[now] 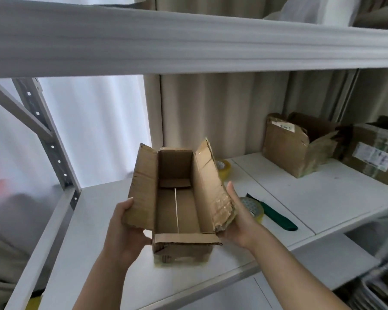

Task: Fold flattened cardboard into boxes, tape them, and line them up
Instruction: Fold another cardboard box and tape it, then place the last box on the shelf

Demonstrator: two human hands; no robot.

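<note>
- Holding an erected box (177,204) between both hands over the front of the white shelf (112,276): its top is open, the long flaps stand up on either side, and a short flap folds in at the near end.
- The left hand (123,229) grips the left long flap, thumb on its outer face and fingers curled beneath it.
- The right hand (238,220) cups the torn right flap with straight fingers pressed flat against it, pinching nothing.
- The step in hand looks like placing a folded box (a pale line runs down its floor, possibly the bottom seam, though the view is too soft to be sure).
- Two earlier boxes (298,148) stand at the back right, so the next move calls for setting this one beside them.
- A tape roll (253,209) and a green-handled tool (276,214) lie just right of the right hand.
</note>
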